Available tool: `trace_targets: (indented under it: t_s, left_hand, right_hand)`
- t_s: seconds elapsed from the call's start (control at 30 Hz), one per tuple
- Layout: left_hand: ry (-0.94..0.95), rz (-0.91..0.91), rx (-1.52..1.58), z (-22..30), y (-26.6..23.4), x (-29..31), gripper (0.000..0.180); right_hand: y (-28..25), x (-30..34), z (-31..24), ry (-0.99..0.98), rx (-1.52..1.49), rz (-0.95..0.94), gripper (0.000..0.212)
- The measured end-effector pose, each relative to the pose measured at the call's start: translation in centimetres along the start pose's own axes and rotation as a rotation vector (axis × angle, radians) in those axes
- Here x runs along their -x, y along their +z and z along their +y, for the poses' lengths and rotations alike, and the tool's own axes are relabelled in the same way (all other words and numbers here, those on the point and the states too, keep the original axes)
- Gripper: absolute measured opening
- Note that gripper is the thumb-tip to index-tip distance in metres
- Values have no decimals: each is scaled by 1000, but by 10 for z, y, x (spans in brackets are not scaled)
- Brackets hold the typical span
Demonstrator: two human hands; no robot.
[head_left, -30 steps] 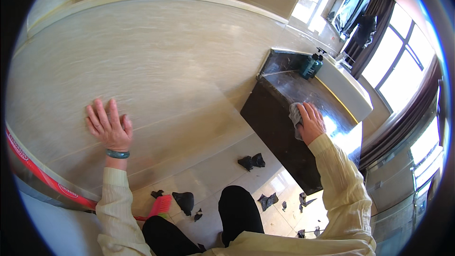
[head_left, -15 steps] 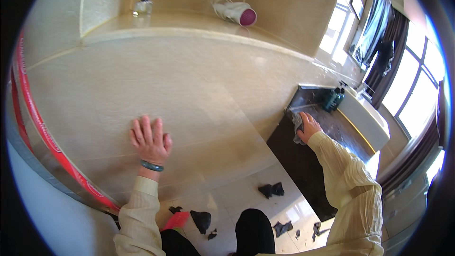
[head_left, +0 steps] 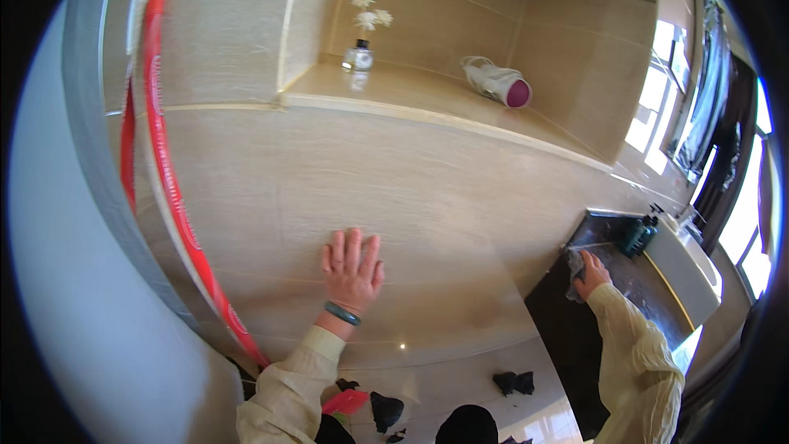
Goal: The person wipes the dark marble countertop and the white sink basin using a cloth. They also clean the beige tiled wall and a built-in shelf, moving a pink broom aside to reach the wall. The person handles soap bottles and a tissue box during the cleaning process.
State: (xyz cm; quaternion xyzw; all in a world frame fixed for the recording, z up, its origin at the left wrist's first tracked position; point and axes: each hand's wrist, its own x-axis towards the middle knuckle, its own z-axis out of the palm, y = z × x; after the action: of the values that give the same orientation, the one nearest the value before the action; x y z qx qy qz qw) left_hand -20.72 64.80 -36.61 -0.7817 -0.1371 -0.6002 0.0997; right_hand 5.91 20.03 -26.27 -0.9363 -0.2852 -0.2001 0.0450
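My left hand (head_left: 353, 274) lies flat against the beige tiled wall (head_left: 427, 197), fingers stretched upward, a dark bangle on the wrist. Off to the right, my right hand (head_left: 593, 275) is closed on a crumpled grey cloth (head_left: 576, 274) at the left edge of the dark countertop (head_left: 629, 279). Part of the cloth is hidden under the fingers. Beyond that hand, dark green pump bottles (head_left: 639, 236) stand beside a white washbasin (head_left: 686, 267).
In the wall niche (head_left: 444, 115) are a small glass bottle with white flowers (head_left: 359, 56) and a white hair dryer (head_left: 497, 82). Red-and-white strips (head_left: 174, 197) run along the left. Black scraps (head_left: 514, 382) and a red dustpan-like piece (head_left: 345, 401) lie on the floor.
The view has turned left and upward, so everything sits further right and lower. The left hand stays flat on the wall; the right stays at the counter's edge with the cloth.
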Motion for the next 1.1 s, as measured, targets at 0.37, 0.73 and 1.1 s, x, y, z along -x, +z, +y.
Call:
trace_targets:
  t_s: [0.37,0.73,1.1]
  left_hand:
    - [-184,-858,492,114,-59,220,42]
    - [-149,-1824,700,146,-94,284,52]
    - [-107,-1909,769,160,-73,357,49]
  right_hand:
    - [12,4,16,1,-6,27,74]
    - [28,-4,46,-104,27,94,72]
    - [32,-5,55,-134,19,123,71]
